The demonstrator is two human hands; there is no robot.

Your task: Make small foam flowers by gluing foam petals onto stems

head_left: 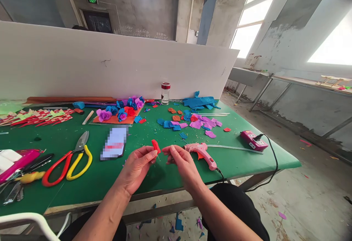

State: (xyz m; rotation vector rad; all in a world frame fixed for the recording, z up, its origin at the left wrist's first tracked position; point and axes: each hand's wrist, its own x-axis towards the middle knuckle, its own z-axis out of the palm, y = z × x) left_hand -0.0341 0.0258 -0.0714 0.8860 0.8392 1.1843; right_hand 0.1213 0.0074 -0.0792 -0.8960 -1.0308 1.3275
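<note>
Between the thumb and fingers of my left hand point(140, 165) is a small red paper piece point(156, 146), rolled or folded, with a thin strand hanging below it. My right hand point(180, 160) is closed in a pinch just to its right, apart from the paper; whatever its fingertips hold, if anything, is too small to make out. Just beyond the right hand lies a pink glue gun point(202, 153), its clear glue stick point(236, 148) pointing right. Loose purple paper petals point(202, 123) and blue paper pieces point(167, 124) lie farther back.
Scissors with red and yellow handles point(73, 160) and a phone point(114, 143) lie left. Behind are paper flowers point(121, 109), a glass jar point(165, 94) and folded blue paper point(200, 102). A purple power socket point(253, 140) with a cord sits near the green table's point(275, 160) right edge.
</note>
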